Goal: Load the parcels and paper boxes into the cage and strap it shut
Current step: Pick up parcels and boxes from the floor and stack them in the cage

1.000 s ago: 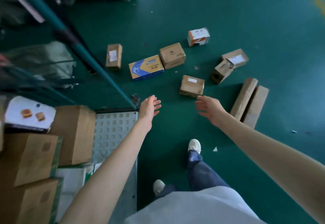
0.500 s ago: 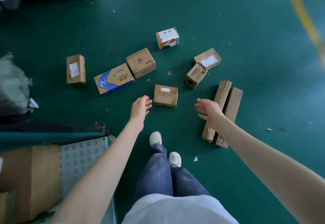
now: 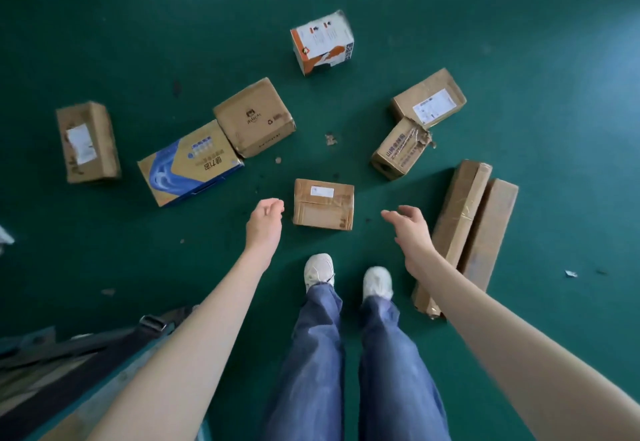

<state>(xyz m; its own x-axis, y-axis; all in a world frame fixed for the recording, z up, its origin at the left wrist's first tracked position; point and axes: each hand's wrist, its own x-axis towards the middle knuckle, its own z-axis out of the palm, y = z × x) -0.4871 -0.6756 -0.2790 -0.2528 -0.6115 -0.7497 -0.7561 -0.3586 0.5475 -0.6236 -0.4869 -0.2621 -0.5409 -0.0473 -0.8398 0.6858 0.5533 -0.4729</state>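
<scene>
Parcels lay scattered on the green floor (image 3: 519, 42), none of them held. The left hand (image 3: 265, 222) and the right hand (image 3: 410, 229) both reached forward and down, empty, each with its fingers loosely bent and slightly apart. A small taped box (image 3: 323, 203) with a white label sat between the two hands, just right of the left fingers (image 3: 273, 203) without touching them and a little further from the right fingers (image 3: 391, 215).

Beyond the left fingertips and to their left lay a blue-and-gold box (image 3: 190, 163), its far corner touching a square brown box (image 3: 254, 117). Further left of those fingers, well apart, a labelled brown box (image 3: 88, 141) lay alone. Straight ahead of both hands, farthest off, stood a white-and-orange box (image 3: 322, 42), tilted.

Beyond the right fingertips lay a torn brown box (image 3: 400, 150) with printed text, touching a flat box (image 3: 429, 103) that bore a large white label. Just right of the right hand and wrist, two long narrow boxes (image 3: 460, 229) lay side by side, touching along their length; the forearm covered part of the nearer one.

Below the hands, the person's white shoes (image 3: 318, 269) and blue jeans (image 3: 311, 354) showed, feet planted just short of the small taped box. Behind the left forearm, well back from the fingers, a blurred corner of the cage (image 3: 41, 343) showed with a dark strap (image 3: 104, 361) and buckle across it. Small scraps of paper and card dotted the floor.
</scene>
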